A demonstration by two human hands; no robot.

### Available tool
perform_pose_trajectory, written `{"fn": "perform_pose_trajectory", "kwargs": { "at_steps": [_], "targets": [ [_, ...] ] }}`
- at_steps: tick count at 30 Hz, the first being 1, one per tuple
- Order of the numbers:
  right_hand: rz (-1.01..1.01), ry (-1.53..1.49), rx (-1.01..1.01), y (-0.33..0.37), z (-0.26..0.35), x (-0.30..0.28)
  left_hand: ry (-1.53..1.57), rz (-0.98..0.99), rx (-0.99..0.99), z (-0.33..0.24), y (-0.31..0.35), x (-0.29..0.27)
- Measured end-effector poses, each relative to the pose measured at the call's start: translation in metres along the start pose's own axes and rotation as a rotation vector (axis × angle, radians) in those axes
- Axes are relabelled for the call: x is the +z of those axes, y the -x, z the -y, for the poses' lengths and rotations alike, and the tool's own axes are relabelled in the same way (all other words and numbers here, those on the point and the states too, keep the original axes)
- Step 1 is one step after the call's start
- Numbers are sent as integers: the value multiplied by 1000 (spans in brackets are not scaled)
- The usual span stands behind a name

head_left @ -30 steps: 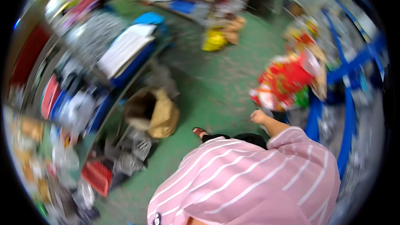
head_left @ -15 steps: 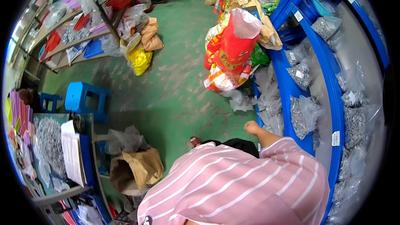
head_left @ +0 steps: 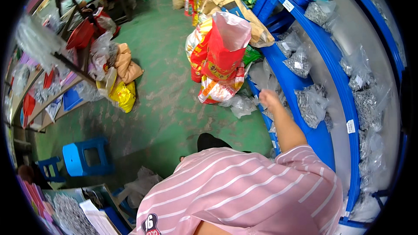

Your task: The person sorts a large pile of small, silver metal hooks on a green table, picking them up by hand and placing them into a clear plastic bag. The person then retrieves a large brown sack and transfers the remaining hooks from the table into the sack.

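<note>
Bags in the rack: clear plastic bags of small grey pieces (head_left: pixel 310 109) sit on the tiers of the blue rack (head_left: pixel 320 146), the nearest ones right by the outstretched hand.
Right hand: the right hand (head_left: pixel 271 100) hangs at the rack's near edge, before its lower bags; the fingers look loosely curled with nothing visible in them. It's blurred, so from here I can't tell whether they are pressed together or touch a bag.
Left hand: out of sight, so I can't tell how it is held.
Step in hand: I'd judge it a pass along the rack, arm out, nothing taken up.
Move called for: picking a bag there would want the fingers spread, then pinched on its loose plastic neck.
Red sack: an upright, open-mouthed red sack (head_left: pixel 224 56) stands just left of the rack, with a brown paper sack (head_left: pixel 250 17) between it and the rack's far end.
Yellow sack: a yellow sack (head_left: pixel 124 98) lies across the green floor (head_left: pixel 161 100) from the rack.
Blue stool: the blue stool (head_left: pixel 76 161) stands well apart from the rack, on the opposite side.
</note>
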State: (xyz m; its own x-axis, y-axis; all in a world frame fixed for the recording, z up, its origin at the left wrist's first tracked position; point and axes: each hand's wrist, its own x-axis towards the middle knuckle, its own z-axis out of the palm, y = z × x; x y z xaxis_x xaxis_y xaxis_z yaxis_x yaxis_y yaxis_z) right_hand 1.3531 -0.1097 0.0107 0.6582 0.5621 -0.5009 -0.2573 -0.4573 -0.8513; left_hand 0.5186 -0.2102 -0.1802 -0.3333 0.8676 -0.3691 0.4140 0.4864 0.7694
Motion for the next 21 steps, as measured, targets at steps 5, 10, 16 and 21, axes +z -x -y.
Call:
{"fn": "perform_pose_trajectory", "kwargs": {
  "at_steps": [5,10,16,21],
  "targets": [
    [-142,-308,-23,-90,105,-8,-156,51,108,-72,-74,27],
    [-316,-264,-15,-264,130,-35,-200,50,172,-118,-143,104],
    [-120,-322,169,-415,120,3,-397,-48,48,-218,-113,148],
    [77,-264,231,-466,143,11,53,9,-443,-357,-82,156]
  ]
}}
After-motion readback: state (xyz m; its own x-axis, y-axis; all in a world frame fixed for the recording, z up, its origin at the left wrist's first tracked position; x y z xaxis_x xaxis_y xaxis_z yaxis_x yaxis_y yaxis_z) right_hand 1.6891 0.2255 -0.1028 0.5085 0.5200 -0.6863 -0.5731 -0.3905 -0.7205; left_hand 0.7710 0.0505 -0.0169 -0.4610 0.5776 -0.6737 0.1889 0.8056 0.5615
